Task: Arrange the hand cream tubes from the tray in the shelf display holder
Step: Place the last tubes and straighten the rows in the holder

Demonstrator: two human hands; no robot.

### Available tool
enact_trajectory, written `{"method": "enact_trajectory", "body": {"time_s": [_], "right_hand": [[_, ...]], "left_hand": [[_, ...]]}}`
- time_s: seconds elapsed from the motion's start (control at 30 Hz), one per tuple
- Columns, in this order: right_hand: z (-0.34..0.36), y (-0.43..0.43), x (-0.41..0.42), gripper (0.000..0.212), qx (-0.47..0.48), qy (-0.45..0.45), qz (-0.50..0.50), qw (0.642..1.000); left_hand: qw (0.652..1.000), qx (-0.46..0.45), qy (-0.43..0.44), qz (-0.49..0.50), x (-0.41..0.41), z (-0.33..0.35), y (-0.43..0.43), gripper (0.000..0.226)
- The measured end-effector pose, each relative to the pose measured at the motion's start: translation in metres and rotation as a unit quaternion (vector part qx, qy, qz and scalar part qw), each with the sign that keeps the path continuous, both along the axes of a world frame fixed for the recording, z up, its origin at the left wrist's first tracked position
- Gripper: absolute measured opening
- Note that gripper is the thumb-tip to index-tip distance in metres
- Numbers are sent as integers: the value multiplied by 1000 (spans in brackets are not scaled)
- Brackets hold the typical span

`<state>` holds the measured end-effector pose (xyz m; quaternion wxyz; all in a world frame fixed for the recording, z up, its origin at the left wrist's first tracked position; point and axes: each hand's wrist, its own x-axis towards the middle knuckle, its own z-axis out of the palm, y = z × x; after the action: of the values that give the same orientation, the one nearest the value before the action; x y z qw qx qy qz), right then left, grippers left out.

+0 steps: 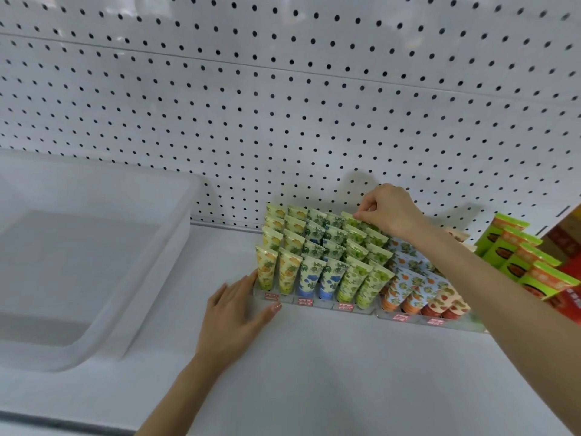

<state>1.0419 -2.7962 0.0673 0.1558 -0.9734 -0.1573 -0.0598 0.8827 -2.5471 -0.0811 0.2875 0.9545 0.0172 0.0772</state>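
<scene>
Tube: I see a green leaf-print hand cream tube (349,218) standing in the holder's back row.
Holder: the clear plastic display holder (314,305) sits on the white shelf (314,372), packed with yellow, blue and green tubes.
Right hand (390,209): pinching that tube's top edge.
Left hand (232,306): fingers straight, flat against the holder's front-left corner.
Tray: the white plastic tray (176,234) stands well left.

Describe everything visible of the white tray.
The tray is a deep tub of whitish, slightly see-through plastic with rounded corners and a broad rim. It sits level on the white shelf, left of the tube holder, cut off by the frame's edge. No tubes show inside. Neither left hand nor right hand touches it.
</scene>
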Motion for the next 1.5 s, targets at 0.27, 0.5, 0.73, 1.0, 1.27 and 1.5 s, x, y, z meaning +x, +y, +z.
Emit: {"method": "enact_trajectory", "body": {"time_s": [0.27,0.5,0.73,1.0,1.27,1.5], "right_hand": [[18,-19,-17,12,69,2,-1,998],[40,-61,-75,6,93,6,-15,996],[36,-91,-105,6,96,-5,-54,994],[34,-101,-134,5,34,16,-105,994],[27,-48,-117,8,77,20,-20,997],[8,-10,-73,17,51,7,29,998]], "left_hand": [[1000,-6,-7,0,0,0,1,102],[1000,-30,-1,9,-4,9,-3,106],[997,-76,3,1,-6,13,-6,102],[997,-69,13,-33,8,0,2,92],[997,-79,1,9,7,-4,-7,99],[996,-75,-37,16,2,4,-13,90]]}}
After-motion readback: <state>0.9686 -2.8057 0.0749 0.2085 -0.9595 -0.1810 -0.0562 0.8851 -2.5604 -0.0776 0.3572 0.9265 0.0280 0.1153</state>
